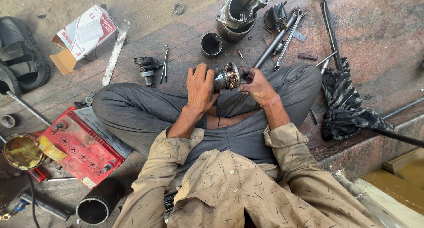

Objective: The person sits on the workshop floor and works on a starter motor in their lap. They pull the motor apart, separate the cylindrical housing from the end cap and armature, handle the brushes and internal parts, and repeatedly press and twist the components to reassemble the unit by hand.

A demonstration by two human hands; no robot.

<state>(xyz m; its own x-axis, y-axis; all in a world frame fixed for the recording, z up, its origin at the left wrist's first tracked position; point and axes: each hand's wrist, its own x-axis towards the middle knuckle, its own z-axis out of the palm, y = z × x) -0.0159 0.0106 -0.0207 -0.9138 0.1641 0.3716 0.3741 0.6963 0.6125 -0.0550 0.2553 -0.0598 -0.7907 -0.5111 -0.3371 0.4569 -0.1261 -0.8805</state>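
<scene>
I sit cross-legged on the floor and hold a small metal motor part (pixel 227 78) with copper windings above my knees. My left hand (pixel 201 87) is wrapped around its left end from above. My right hand (pixel 256 84) grips its right end with the fingers curled at the part's face. Both hands touch the part at once.
A red battery (pixel 81 146) lies by my left knee, beside a tin of yellow grease (pixel 20 152). Ahead lie a black cylindrical housing (pixel 211 45), a larger metal housing (pixel 238 14), spanners (pixel 287 40), a small gear assembly (pixel 146 69) and a cardboard box (pixel 86 33). A dark cloth (pixel 346 106) is on the right, a black pipe (pixel 97 206) at the lower left.
</scene>
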